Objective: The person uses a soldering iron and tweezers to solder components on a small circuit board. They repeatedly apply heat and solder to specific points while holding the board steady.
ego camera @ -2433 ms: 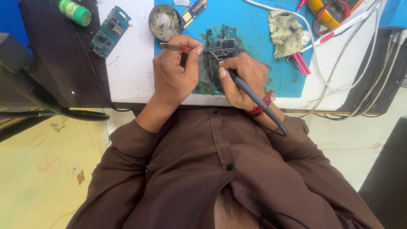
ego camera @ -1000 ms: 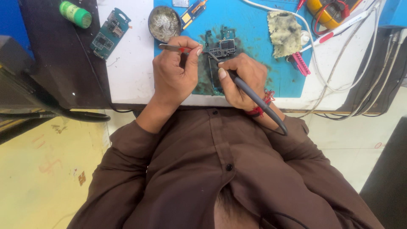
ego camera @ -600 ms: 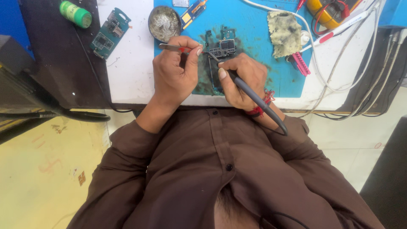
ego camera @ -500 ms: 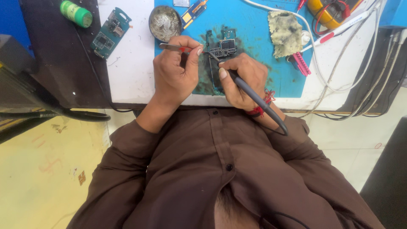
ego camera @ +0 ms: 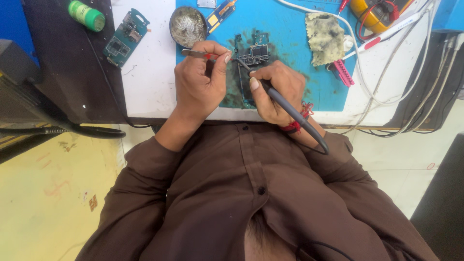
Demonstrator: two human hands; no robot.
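Blue repair mat [ego camera: 299, 92] is the anchor here: one dark phone board [ego camera: 250, 60] lies on it long-axis away from the person, just beyond both hands. Right hand [ego camera: 276, 92] grips one grey soldering iron [ego camera: 295, 113], tip at the board and nearer to it; left hand [ego camera: 200, 82] pinches one pair of tweezers [ego camera: 200, 54]. Left of the mat sits one green circuit board [ego camera: 124, 37].

A white worktop [ego camera: 145, 92] carries a blue mat [ego camera: 295, 67] over its middle. On the mat lie a dark circuit board [ego camera: 253, 53], a stained cloth [ego camera: 325, 37] and a pink comb-like piece [ego camera: 341, 73] near the mat's right edge. A round metal tin [ego camera: 187, 26] sits at the mat's left edge. On the bare white part to the left lies a green circuit board [ego camera: 125, 37]. White cables [ego camera: 386, 72] cross the right side.
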